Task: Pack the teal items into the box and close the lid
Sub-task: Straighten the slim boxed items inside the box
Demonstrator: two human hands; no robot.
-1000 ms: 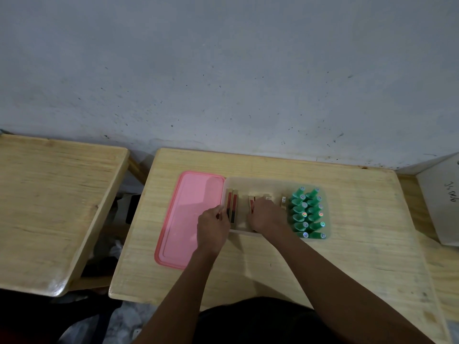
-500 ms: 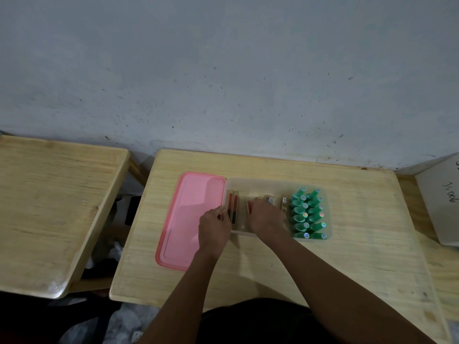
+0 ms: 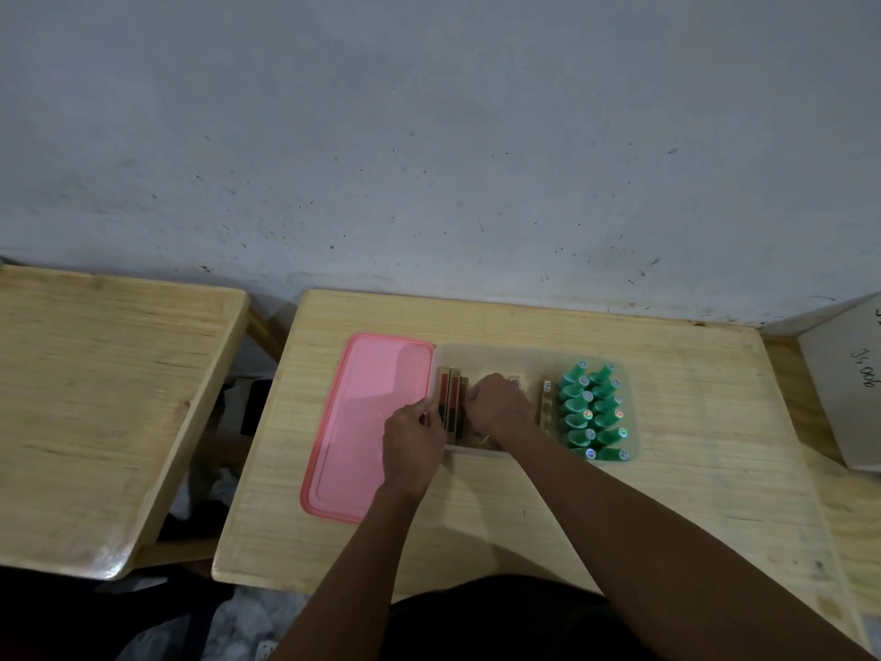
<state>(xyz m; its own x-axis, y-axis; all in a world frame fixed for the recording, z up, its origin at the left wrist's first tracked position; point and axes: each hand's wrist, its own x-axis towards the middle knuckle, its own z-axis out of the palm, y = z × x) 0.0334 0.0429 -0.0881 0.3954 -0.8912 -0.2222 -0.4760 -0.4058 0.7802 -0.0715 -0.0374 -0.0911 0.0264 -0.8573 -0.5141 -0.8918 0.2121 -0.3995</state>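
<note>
A clear plastic box [image 3: 524, 351] sits mid-table. Several teal items [image 3: 593, 412] with shiny caps stand in two rows at its right end. Tan cartons with red and blue faces [image 3: 450, 403] stand at its left end, and one more tan carton [image 3: 546, 404] stands beside the teal rows. My left hand [image 3: 412, 443] pinches the box's left wall next to the cartons. Inside the box, my right hand [image 3: 498, 406] has its fingers curled over the middle cartons, hiding them. The pink lid [image 3: 376, 398] lies flat on the table, touching the box's left side.
The wooden table [image 3: 691, 469] backs onto a grey wall. A second wooden table [image 3: 95, 398] stands to the left across a gap. A white board with handwriting [image 3: 848, 374] leans at the right edge.
My right hand has slid left inside the box, uncovering a tan carton beside the teal rows. My left hand has stayed at the box's left wall.
</note>
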